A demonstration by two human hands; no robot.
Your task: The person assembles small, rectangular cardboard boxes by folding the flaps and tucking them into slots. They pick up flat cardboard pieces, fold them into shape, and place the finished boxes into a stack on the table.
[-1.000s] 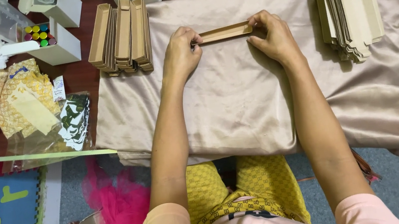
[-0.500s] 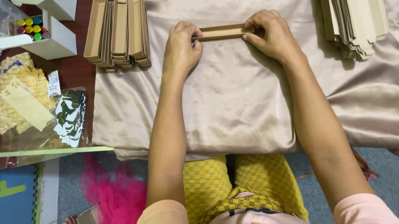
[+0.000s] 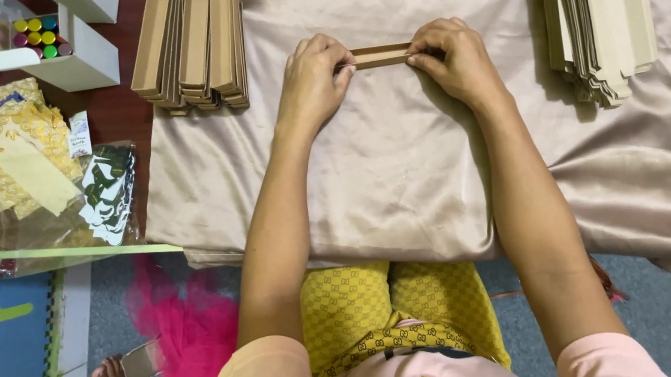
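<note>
Head view: a person's two bare arms reach up the frame over a worktop draped in shiny beige satin cloth.
Left hand: fingers curled shut, pinching the left end of a narrow, long brown cardboard box.
Right hand: fingers closed on the right end of the same box.
Box: lies level between both hands, upper middle of the frame, resting on or just above the cloth.
Upper left: a row of folded brown cardboard trays at the cloth's edge.
Upper right: a stack of flat pale cardboard blanks on the cloth.
Far left: gold patterned fabric pouches and a white box of coloured bottles.
</note>
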